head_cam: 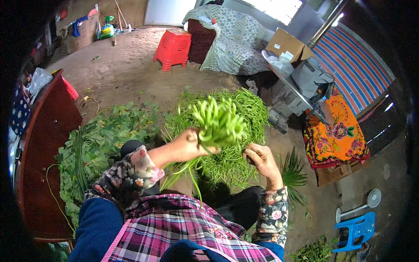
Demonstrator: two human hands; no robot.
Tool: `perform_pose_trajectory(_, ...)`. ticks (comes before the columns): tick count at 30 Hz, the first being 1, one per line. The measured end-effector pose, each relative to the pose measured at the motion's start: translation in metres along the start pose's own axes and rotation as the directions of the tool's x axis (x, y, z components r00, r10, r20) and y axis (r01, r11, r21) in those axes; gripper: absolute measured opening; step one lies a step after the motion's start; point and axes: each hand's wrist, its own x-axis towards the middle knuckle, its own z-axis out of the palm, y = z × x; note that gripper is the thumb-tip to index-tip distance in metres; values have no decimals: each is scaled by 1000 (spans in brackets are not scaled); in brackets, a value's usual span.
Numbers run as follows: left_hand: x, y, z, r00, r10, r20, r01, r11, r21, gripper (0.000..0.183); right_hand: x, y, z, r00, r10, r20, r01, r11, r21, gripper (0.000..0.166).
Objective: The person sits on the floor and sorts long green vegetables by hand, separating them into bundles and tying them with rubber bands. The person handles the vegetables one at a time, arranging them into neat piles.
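My left hand (186,145) is closed around a thick bundle of green stalks (220,122), held up with the cut ends towards the camera. Longer stalks trail below that hand towards my lap. To the right of the bundle is my right hand (263,160), its fingers curled in and the thumb against the forefinger. Whether anything thin is pinched there I cannot tell. Beneath and beyond both hands lies a large heap of loose green stalks (252,111) on the floor. The bundle hides part of this heap.
Leafy vines (111,131) are piled at the left beside a dark red wooden cabinet (49,140). Green palm-like leaf strips (293,173) lie right of my right hand. Stacked red stools (173,49) stand ahead, a blue plastic stool (356,231) at lower right.
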Motion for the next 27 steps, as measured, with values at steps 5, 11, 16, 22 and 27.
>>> perform_pose_trajectory(5, 10, -5, -8, 955, -191, -226, 83, 905, -417, 45, -8, -42, 5, 985, -152, -84, 116, 936, -332, 11)
perform_pose_trajectory(11, 24, -18, 5, 968, -101, -228, -1, 912, -410, 42, -13, -66, 19, 951, -305, -54, 215, 776, -593, 4)
perform_pose_trajectory(16, 55, -15, 24, 961, -49, -272, 169, 883, 439, 35, 3, -79, 53, 914, -364, 180, 315, 357, -880, 6)
perform_pose_trajectory(22, 60, -29, 50, 988, -131, -78, 151, 761, 631, 30, 27, -97, 64, 855, -65, 514, 508, -87, -857, 7)
perform_pose_trajectory(27, 19, -85, 54, 912, 274, 304, -394, 792, 467, 16, 51, -102, 54, 747, -11, 665, 653, 200, -730, 13)
